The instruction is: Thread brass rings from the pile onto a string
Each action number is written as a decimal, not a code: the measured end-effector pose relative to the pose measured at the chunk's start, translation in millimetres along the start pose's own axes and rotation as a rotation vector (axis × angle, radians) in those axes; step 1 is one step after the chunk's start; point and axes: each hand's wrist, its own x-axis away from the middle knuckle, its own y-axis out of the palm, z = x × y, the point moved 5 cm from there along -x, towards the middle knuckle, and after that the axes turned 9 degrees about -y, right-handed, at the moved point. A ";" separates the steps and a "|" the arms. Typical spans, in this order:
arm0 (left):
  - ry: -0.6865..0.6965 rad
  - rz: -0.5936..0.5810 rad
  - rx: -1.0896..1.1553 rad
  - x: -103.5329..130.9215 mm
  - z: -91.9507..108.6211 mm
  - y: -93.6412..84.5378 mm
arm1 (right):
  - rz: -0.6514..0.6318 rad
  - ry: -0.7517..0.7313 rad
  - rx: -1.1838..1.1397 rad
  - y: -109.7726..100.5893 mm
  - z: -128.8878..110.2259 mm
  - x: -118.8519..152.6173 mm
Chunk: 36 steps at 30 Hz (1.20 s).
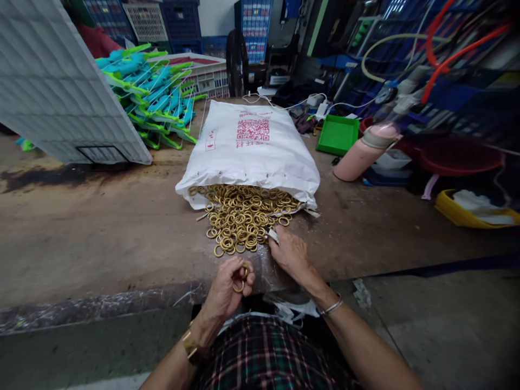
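A heap of brass-coloured metal rings [239, 222] spills from the mouth of a white woven sack [255, 157] onto the table. My left hand [233, 279], close to the table's front edge, is closed around a few of these rings, and one ring [239, 286] hangs at the fingers. At the right side of the heap is my right hand [290, 250], its fingers bent toward the rings. A small white piece [273, 235] with a dark tip shows at those fingers; whether it is held or wrapped on a finger I cannot tell.
Teal and green plastic parts [158, 97] are piled at the back left, beside a leaning white panel [60, 81]. To the right stand a green tray [338, 135], a pink bottle [365, 154] and a yellow basin [459, 214]. Red hoses [442, 65] hang above.
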 end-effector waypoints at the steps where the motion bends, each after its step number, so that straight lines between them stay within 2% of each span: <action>1: -0.022 0.000 0.022 -0.3 -0.5 -0.5 | -0.005 0.003 0.007 -0.1 0.4 -0.4; 8: -0.181 -0.139 0.131 -3.6 -3.8 2.2 | 0.029 0.002 0.028 -2.2 19.2 0.0; 11: -0.201 -0.126 0.121 -6.3 -3.5 4.0 | 0.098 -0.059 -0.088 -2.7 21.4 3.4; 15: -0.095 -0.003 -0.038 -9.2 -0.3 7.3 | 0.180 -0.216 -0.304 -5.1 4.5 12.8; 18: 0.031 0.052 -0.200 -9.9 2.2 10.0 | 0.156 -0.329 -0.394 -5.1 -14.4 21.2; 21: 0.080 0.098 -0.301 -10.5 2.4 6.8 | 0.124 -0.376 -0.452 -4.0 -26.2 26.6; 27: 0.087 0.146 -0.356 -9.9 4.0 -1.0 | 0.032 -0.235 -0.706 2.9 -27.5 23.9; 31: 0.184 0.204 -0.514 -5.7 8.5 0.5 | -0.043 -0.115 -0.898 7.4 -26.9 22.0; 34: 0.255 0.203 -0.582 -3.3 11.4 2.0 | -0.140 -0.052 -0.986 14.5 -28.2 22.8; 36: 0.230 0.185 -0.572 -4.1 10.6 0.6 | -0.156 -0.021 -1.025 17.8 -28.5 22.7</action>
